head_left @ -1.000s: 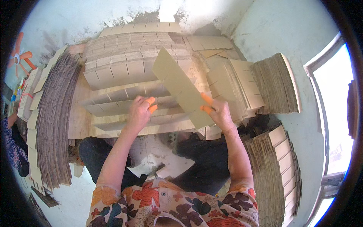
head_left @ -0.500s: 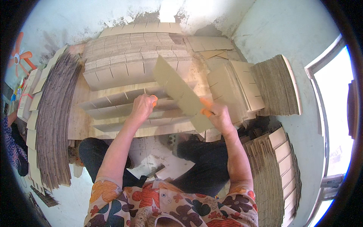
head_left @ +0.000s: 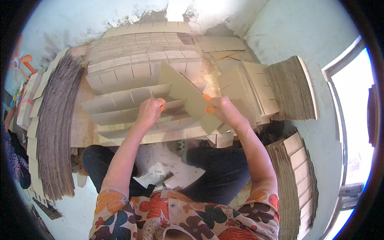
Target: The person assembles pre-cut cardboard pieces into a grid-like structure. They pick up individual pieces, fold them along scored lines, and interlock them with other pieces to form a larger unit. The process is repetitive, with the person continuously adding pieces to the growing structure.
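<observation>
Several slotted cardboard strips stand on edge in rows on the wooden board in front of me. My left hand is closed at the middle of these rows, pinching a strip; orange covers show on its fingers. My right hand, also with orange finger covers, grips another cardboard strip by its right side. That strip runs diagonally across the standing rows, its far end up and left. Whether its slots have met theirs is hidden.
A long stack of slotted cardboard lies behind the rows. Further stacks stand at the left, at the right and at the lower right. An orange fan is at the far left, near another person's patterned clothing.
My right hand has moved left and slightly up with its cardboard strip, bringing it further across the standing rows. My left hand has stayed nearly in place, still closed.
</observation>
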`<act>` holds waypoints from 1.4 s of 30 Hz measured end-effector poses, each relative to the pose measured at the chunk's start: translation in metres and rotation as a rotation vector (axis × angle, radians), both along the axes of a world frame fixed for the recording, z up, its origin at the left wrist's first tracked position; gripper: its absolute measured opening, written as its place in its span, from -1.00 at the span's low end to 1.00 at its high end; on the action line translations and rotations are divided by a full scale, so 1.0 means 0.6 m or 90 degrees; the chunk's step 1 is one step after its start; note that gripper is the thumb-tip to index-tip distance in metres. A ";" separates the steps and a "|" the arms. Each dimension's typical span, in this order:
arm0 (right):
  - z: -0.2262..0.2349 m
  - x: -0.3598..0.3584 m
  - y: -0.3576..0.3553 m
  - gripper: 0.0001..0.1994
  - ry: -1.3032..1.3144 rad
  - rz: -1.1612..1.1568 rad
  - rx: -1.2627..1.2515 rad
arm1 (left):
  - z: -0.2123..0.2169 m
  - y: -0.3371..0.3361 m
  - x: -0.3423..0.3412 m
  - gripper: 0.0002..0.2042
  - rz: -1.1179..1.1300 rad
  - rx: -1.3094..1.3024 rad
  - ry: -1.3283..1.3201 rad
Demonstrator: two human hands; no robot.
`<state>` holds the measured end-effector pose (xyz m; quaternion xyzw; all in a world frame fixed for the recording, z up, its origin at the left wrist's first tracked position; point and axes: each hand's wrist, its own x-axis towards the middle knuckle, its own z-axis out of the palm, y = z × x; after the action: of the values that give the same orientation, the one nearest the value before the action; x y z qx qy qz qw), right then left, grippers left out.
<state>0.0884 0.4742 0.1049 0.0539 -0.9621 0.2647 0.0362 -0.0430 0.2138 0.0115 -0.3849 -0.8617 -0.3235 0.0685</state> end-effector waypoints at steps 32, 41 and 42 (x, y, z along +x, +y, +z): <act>-0.133 0.088 0.215 -0.63 -0.003 -0.525 0.472 | 0.070 -0.098 0.105 -0.64 0.062 0.096 0.123; -0.065 0.089 0.173 -0.63 0.183 -0.709 0.207 | 0.056 -0.112 0.117 -0.65 0.064 0.108 0.122; -0.046 0.087 0.163 -0.61 0.253 -0.674 0.163 | 0.053 -0.110 0.120 -0.64 0.050 0.102 0.122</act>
<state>0.1404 0.5720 0.0774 -0.3819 -0.8574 0.0766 0.3365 0.0288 0.1479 0.0433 -0.3730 -0.8371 -0.3501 0.1940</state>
